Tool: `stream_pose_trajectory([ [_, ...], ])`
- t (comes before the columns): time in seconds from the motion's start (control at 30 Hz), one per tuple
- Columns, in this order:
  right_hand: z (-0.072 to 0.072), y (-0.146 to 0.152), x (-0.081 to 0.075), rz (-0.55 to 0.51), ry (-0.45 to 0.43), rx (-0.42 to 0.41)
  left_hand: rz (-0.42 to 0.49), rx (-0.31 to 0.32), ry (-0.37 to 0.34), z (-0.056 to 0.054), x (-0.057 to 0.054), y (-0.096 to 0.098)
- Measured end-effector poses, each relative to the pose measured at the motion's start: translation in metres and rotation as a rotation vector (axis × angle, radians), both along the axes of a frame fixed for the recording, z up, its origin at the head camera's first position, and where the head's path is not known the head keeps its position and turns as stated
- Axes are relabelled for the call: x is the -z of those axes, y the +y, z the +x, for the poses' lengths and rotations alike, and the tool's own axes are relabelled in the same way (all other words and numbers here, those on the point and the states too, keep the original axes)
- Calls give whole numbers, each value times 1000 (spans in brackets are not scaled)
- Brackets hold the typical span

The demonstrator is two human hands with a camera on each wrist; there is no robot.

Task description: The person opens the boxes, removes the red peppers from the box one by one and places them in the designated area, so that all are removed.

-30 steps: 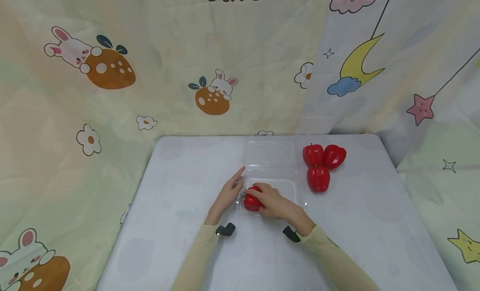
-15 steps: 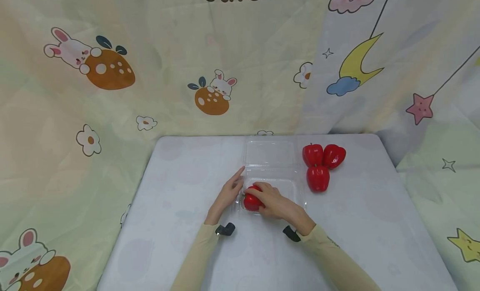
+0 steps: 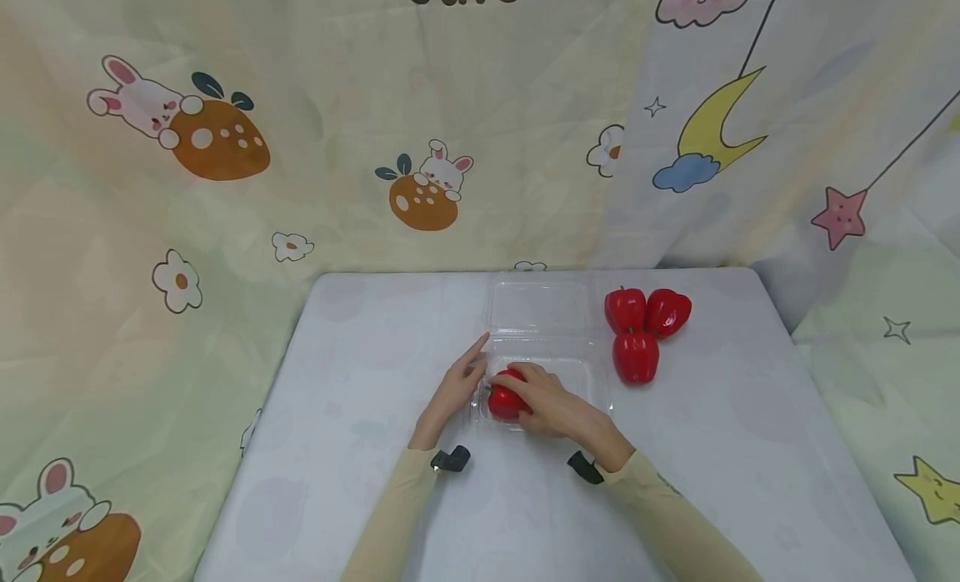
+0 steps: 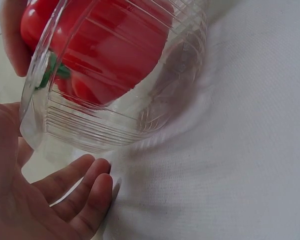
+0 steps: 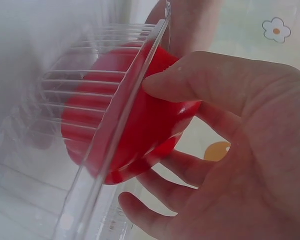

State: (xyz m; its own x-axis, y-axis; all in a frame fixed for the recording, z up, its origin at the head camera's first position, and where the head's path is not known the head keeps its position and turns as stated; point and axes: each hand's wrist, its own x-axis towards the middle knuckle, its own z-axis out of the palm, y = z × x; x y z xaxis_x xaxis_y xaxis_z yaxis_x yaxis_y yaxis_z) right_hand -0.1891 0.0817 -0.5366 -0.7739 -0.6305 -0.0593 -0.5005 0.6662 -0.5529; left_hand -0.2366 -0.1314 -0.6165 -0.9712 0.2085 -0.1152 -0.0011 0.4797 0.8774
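A clear plastic clamshell box (image 3: 581,373) lies open in the middle of the table, its lid (image 3: 537,306) folded back. My right hand (image 3: 542,396) grips a red bell pepper (image 3: 504,403) at the box's near left corner; the pepper (image 5: 140,125) sits partly inside the ribbed wall (image 5: 75,100). My left hand (image 3: 457,386) rests with straight fingers against the box's left side. In the left wrist view the pepper (image 4: 105,55) shows through the clear wall (image 4: 115,125), with the left hand (image 4: 50,200) just beside it.
Three more red bell peppers (image 3: 641,328) lie together right of the box. The white table (image 3: 360,373) is backed and flanked by a cartoon-print cloth (image 3: 225,148). Bare tabletop lies to the left and near the front edge.
Almost nothing has moved; my right hand has shifted very slightly on the pepper, and the left hand stays against the box.
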Motion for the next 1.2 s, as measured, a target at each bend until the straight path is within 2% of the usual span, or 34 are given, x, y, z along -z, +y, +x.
stream_pose_trajectory([
  [0.27,2,2,1,-10,12,17,-3,3,1,1,3,0],
  [0.7,7,7,-1,-16,49,22,-1,4,11,2,2,0],
  [1.2,10,13,-8,-36,102,33,-2,6,9,0,1,0],
])
